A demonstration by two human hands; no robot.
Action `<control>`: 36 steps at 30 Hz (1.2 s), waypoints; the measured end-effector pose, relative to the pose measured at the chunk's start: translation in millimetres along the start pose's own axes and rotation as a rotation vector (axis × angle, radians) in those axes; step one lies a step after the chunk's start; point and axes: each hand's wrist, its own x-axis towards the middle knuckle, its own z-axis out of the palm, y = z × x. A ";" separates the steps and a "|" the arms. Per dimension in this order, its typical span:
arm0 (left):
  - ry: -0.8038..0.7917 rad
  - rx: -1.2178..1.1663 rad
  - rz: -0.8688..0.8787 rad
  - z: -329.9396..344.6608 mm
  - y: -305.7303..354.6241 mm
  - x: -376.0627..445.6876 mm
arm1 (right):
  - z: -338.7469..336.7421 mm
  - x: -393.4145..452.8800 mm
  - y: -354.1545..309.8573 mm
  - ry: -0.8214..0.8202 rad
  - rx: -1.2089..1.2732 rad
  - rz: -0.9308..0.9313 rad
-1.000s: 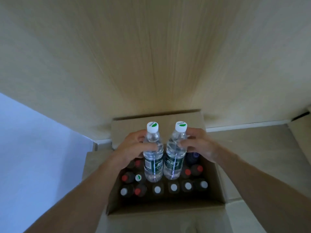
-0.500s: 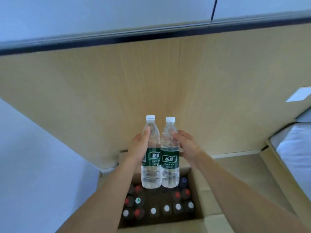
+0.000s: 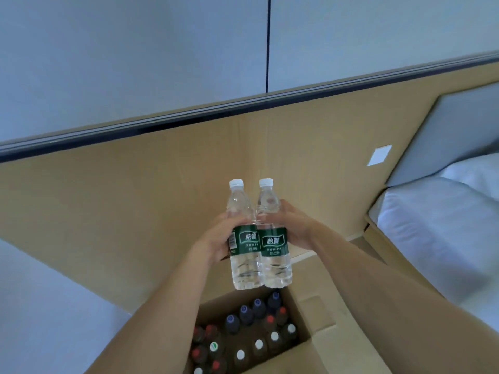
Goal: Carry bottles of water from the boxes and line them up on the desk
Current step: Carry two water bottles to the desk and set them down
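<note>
Two clear water bottles with white caps and green labels stand upright side by side in mid-air. My left hand point(image 3: 218, 238) grips the left bottle point(image 3: 244, 255) around its middle. My right hand point(image 3: 294, 228) grips the right bottle point(image 3: 274, 255) the same way. The bottles touch each other. Below them an open cardboard box point(image 3: 318, 314) holds several more bottles point(image 3: 243, 338) with white, red and blue caps. No desk is in view.
A wooden wall panel point(image 3: 135, 211) with a dark top rail rises behind the box. A bed with a white sheet point(image 3: 445, 238) and grey headboard lies at the right. A white switch plate point(image 3: 379, 155) sits on the panel.
Both hands have lifted the two bottles out of the box and higher. The view has tilted up and turned, showing the grey wall and the bed.
</note>
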 end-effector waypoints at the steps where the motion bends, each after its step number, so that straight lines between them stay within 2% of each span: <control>1: -0.013 0.008 0.014 2.8 0.8 -2.1 | -1.0 -8.5 -0.7 0.018 0.028 -0.011; 6: -0.076 -0.023 0.063 37.1 3.9 -8.7 | -20.7 -62.9 8.4 0.212 0.166 -0.075; 9: -0.171 -0.021 0.071 75.0 2.0 -15.1 | -40.7 -104.5 20.7 0.314 0.278 -0.116; 15: -0.365 0.029 0.078 181.2 -18.6 -32.7 | -86.9 -208.8 52.7 0.601 0.418 -0.203; 20: -0.566 0.102 0.016 283.8 -55.6 -67.2 | -120.2 -311.0 94.9 0.856 0.537 -0.250; 23: -0.641 0.167 -0.034 327.5 -76.9 -86.3 | -128.4 -358.0 117.5 0.912 0.578 -0.239; 25: -0.786 0.276 -0.135 399.6 -124.7 -136.2 | -143.9 -446.3 165.7 1.053 0.628 -0.278; 28: -0.807 0.324 -0.165 435.9 -154.0 -157.5 | -142.4 -493.5 190.5 1.085 0.648 -0.215; 36: -1.101 0.492 -0.316 579.6 -288.2 -309.8 | -134.4 -708.8 312.0 1.252 0.774 -0.219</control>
